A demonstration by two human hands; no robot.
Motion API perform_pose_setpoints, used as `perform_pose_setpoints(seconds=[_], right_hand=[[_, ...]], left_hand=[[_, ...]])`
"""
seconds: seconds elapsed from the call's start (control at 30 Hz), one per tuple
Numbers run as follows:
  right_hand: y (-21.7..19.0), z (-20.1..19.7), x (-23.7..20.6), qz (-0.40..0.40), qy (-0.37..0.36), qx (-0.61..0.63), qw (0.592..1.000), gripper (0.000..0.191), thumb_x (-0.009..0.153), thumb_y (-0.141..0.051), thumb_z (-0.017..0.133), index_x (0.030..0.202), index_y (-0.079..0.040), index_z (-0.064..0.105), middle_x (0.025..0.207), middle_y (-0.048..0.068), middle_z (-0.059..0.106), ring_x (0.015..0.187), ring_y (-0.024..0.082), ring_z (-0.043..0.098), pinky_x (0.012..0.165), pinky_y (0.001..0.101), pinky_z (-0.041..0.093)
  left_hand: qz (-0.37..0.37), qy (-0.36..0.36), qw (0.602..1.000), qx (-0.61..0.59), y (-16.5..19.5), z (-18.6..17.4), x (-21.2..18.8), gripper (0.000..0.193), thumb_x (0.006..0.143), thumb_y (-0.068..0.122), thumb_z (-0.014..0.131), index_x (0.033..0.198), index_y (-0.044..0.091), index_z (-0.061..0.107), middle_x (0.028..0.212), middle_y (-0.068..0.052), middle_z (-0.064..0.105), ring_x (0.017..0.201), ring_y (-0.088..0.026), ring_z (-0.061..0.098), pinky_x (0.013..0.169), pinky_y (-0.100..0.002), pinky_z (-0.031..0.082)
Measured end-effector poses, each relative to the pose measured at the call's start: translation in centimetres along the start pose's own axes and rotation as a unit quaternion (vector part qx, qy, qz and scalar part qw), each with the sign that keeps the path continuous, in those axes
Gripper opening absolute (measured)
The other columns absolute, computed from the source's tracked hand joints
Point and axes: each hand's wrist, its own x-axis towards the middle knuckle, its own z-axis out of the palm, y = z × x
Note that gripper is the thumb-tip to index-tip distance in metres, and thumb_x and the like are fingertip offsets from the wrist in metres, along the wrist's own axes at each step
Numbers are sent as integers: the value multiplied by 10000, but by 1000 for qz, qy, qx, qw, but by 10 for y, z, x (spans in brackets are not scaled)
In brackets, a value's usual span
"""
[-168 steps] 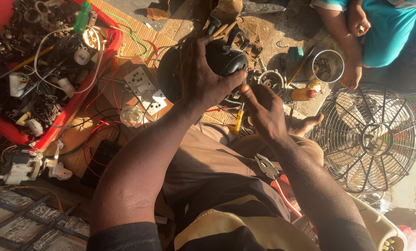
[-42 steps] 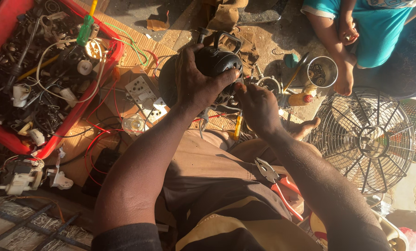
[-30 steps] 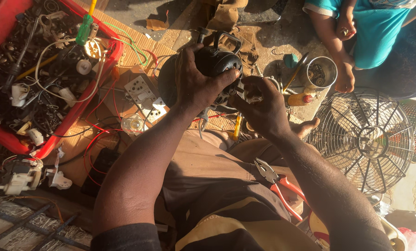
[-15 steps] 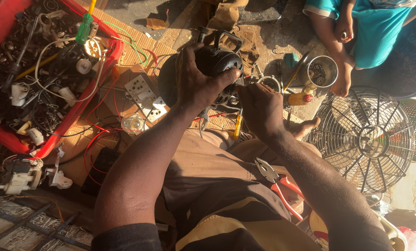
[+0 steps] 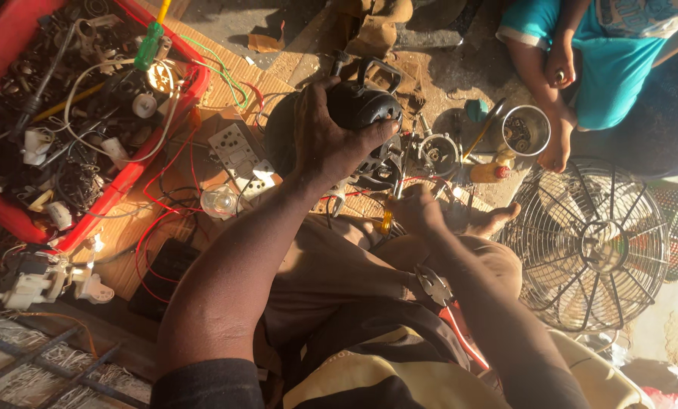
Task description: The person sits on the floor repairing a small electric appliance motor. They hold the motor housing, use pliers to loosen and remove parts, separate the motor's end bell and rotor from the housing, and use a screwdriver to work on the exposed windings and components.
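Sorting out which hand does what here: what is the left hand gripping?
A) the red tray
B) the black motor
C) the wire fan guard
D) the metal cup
B: the left hand is wrapped over the black motor, while the fan guard, red tray and metal cup lie apart from it.

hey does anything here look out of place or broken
Yes. The fan grille lies detached on the ground at the right, off any fan. The left hand grips a bare black motor. The red tray holds a tangle of wires and loose parts.
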Motion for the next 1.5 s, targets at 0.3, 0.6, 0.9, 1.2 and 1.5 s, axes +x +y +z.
perform_pose_setpoints(seconds=[0.3,0.6,0.9,1.2,1.5], right_hand=[[19,18,-15,-63,-20,-53,996,192,918,-325,776,1028,-187,701,1096,-56,691,1111,209,634,975,425,522],[117,-52,-90,238,195,581,754,281,896,-207,772,1162,-119,750,1010,84,791,839,153,750,732,306,587],[108,-159,-59,43,390,714,580,448,992,105,632,1401,36,463,1225,110,729,1160,192,743,1011,287,618],[81,-187,-12,-88,362,638,674,419,1060,107,603,1453,19,487,1258,137,691,1208,188,689,1034,295,589],[75,-197,-6,-129,400,519,744,425,1005,49,724,1405,-41,610,1296,136,707,1159,227,738,1009,326,617]], left_hand=[[29,14,999,22,-4,2,0,1134,689,651,924,1462,3,407,1389,-181,502,1312,-317,539,1117,-475,484],[62,-83,994,31,-10,-21,0,1442,433,510,1059,1523,1,264,1451,-216,440,1395,-372,425,1155,-480,385],[81,-56,994,43,-7,-24,1,1417,471,439,1040,1549,16,224,1555,-249,344,1471,-407,324,1231,-497,285],[59,-62,995,42,-20,-32,10,1385,484,442,1018,1533,5,227,1547,-255,340,1473,-417,311,1232,-497,275],[81,-68,994,28,-23,-37,12,1415,511,520,997,1545,-5,186,1495,-254,364,1433,-420,374,1190,-531,334]])
